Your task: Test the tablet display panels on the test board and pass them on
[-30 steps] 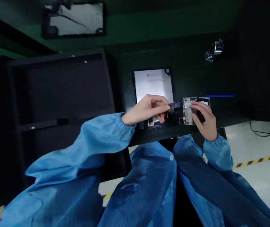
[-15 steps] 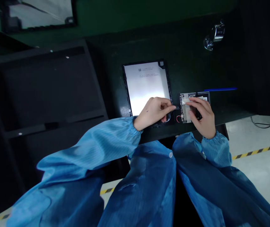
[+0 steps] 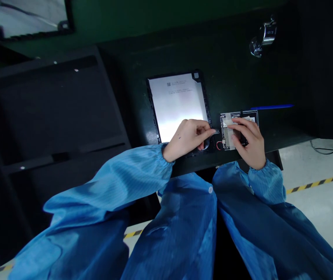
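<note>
My left hand [image 3: 186, 137] is closed in a pinch on a thin flat ribbon cable [image 3: 216, 132], between the display panel and the circuit board. The panel [image 3: 179, 105] has a silvery back with small print and a black frame, and lies flat partly beneath this hand. My right hand [image 3: 249, 140] rests over the circuit board [image 3: 224, 146], its fingers curved and apart, with thumb and fingertips near a pale strip of tape [image 3: 228, 134]. A short red wire [image 3: 218, 145] loops out at the board's left edge. The fingers hide part of the board.
A blue pen-like stick [image 3: 272, 107] lies behind the board. Farther back is a shiny metal object [image 3: 264, 38] with digits on it. At left stands a large black tray-like case [image 3: 52, 109]; another framed panel [image 3: 26, 17] is at the upper left. The table's front edge is close.
The camera view has shifted slightly, moving the table items a little up and left. Both hands keep nearly the same pose; slightly more of the ribbon cable shows at my left fingertips.
</note>
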{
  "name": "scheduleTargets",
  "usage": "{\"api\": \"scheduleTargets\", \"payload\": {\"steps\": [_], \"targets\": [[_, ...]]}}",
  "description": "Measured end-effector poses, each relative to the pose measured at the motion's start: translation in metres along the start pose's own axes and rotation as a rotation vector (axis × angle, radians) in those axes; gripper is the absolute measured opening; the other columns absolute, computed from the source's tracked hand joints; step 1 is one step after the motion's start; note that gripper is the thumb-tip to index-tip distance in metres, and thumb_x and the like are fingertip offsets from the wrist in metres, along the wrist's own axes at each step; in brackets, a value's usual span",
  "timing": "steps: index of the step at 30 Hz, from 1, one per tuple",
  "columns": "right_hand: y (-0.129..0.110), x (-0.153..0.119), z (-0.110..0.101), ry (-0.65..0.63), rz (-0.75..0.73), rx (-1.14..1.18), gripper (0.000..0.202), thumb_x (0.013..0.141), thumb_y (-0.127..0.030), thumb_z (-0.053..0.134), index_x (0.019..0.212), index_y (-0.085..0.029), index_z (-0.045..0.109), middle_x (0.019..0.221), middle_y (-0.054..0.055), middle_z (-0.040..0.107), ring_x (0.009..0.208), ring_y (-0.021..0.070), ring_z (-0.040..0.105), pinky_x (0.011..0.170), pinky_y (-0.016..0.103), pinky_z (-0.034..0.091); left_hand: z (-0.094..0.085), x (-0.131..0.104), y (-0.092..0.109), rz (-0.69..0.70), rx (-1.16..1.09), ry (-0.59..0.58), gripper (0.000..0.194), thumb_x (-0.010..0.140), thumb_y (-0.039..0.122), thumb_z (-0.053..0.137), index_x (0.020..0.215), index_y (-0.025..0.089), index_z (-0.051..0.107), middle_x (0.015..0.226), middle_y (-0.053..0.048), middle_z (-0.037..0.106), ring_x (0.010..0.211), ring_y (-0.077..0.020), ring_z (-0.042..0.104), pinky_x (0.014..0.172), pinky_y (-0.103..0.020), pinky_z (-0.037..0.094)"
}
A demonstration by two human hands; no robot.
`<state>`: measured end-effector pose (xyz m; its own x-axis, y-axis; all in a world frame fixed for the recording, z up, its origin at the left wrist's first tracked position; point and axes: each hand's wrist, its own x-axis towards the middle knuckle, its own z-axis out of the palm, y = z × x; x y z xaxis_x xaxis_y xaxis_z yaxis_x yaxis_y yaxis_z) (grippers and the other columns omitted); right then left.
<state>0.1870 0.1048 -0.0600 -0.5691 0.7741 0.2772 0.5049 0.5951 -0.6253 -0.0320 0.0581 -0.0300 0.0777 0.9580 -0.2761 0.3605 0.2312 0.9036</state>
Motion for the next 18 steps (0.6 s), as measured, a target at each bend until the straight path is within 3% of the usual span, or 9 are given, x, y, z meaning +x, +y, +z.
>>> {"api": "scheduleTargets", "payload": {"steps": [18], "targets": [[0.0024, -0.0004, 0.0025, 0.029, -0.042, -0.007, 0.025, 0.093, -0.018, 0.056, 0.113, -0.028, 0.068, 0.126, 0.004, 0.068, 0.116, 0.0251, 0.063, 0.102, 0.045, 0.051, 0.0007, 0.0009, 0.0008, -0.007, -0.003, -0.003, 0.028, 0.092, 0.027, 0.062, 0.065, 0.018, 0.061, 0.042, 0.006, 0.057, 0.040, -0.0076, 0.055, 0.051, -0.020, 0.042]]}}
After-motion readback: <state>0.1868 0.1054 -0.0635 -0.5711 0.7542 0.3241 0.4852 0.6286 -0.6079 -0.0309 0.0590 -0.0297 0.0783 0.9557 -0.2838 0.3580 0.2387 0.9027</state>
